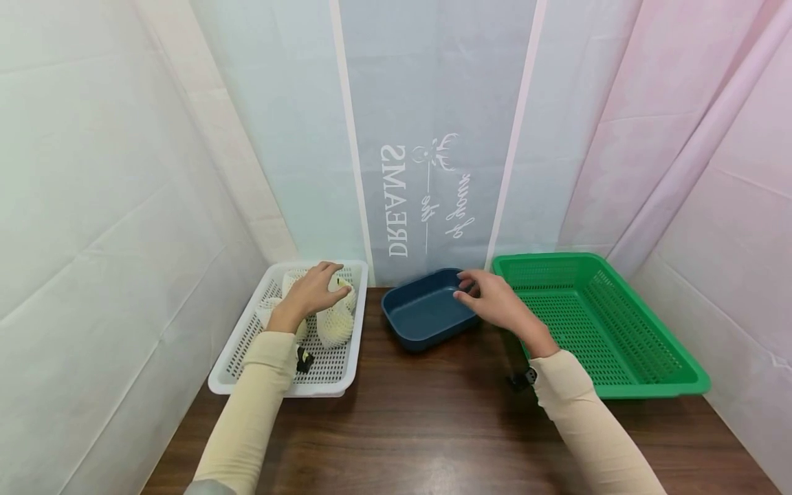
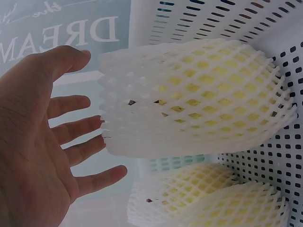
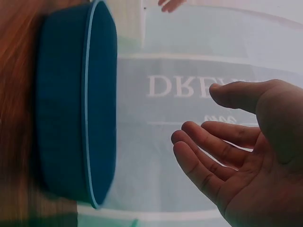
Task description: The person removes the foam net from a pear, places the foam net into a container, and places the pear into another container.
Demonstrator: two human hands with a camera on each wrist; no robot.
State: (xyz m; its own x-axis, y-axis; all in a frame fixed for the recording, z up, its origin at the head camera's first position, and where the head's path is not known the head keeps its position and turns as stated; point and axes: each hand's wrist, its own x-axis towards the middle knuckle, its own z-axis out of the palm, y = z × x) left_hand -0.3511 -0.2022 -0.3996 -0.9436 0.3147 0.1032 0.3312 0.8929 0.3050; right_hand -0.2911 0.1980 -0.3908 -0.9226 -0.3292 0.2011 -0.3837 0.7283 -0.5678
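Over the white basket (image 1: 224, 357) my left hand (image 1: 312, 290) hovers with its fingers spread. Several pale yellow fruits in white foam netting lie in that basket; a netted fruit (image 2: 208, 97) is closest to the left fingertips in the left wrist view, where I cannot tell whether they touch it. What kind of fruit it is stays hidden under the net. My right hand (image 1: 495, 300) hangs above the right end of a dark blue rectangular tray (image 1: 427, 313), fingers loosely bent and nothing in them. In the right wrist view the tray's side (image 3: 61, 104) stands apart from the fingers.
A large green basket (image 1: 677, 350) stands to the right of the blue tray, under the right forearm. All of these rest on a dark wooden table (image 1: 408, 426). Behind hangs a printed cloth (image 1: 433, 82), with pale cloth walls at both sides.
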